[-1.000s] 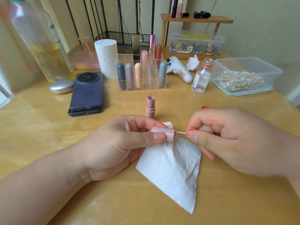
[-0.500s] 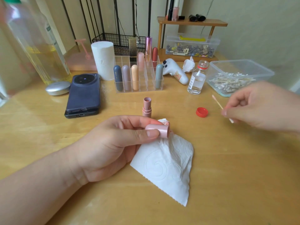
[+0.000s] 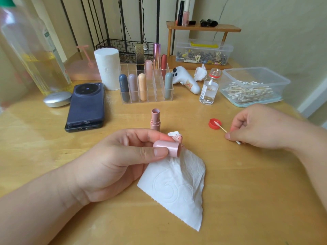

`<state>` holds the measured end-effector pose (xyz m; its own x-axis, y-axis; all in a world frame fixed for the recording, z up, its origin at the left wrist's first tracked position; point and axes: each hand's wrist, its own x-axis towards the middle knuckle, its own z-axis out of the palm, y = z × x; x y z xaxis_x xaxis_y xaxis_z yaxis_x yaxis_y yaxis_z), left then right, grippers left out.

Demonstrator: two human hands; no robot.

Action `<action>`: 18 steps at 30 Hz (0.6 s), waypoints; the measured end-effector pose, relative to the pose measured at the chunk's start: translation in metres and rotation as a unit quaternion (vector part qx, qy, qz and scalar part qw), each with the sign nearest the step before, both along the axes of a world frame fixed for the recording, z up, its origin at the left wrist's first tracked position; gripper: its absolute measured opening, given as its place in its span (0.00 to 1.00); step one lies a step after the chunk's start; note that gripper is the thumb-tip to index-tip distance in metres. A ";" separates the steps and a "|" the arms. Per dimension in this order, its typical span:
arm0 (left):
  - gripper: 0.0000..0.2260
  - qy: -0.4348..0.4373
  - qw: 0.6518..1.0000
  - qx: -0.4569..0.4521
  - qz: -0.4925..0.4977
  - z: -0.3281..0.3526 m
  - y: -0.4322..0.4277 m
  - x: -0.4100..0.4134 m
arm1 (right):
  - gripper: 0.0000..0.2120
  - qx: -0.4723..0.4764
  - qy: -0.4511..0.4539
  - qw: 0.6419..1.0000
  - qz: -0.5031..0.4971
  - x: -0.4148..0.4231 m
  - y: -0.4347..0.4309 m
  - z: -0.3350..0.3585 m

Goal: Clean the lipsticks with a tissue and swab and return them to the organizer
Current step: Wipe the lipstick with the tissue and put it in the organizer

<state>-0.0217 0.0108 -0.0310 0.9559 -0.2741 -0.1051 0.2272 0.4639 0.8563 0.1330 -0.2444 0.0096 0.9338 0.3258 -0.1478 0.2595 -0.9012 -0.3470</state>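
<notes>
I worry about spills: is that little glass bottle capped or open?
Open. The glass bottle has a bare mouth, and a red cap lies on the table apart from it.

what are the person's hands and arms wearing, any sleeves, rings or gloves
Nothing is worn. The left hand and right hand have no gloves, no rings on the fingers that show, and no watch or bracelet at either wrist. The left forearm and right forearm are bare, with no sleeve in view. The nails that show are short and look unpainted.
</notes>
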 end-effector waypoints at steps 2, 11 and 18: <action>0.18 -0.009 1.000 0.002 -0.004 -0.002 0.001 0.000 | 0.11 0.001 -0.001 1.000 -0.002 0.000 0.000 0.000; 0.13 -0.094 0.992 -0.054 -0.059 0.003 0.004 -0.002 | 0.15 0.310 -0.179 0.933 0.045 -0.012 0.003 0.004; 0.14 -0.127 0.973 -0.164 -0.102 0.009 0.002 -0.005 | 0.22 0.464 0.271 0.802 0.260 -0.064 0.038 -0.018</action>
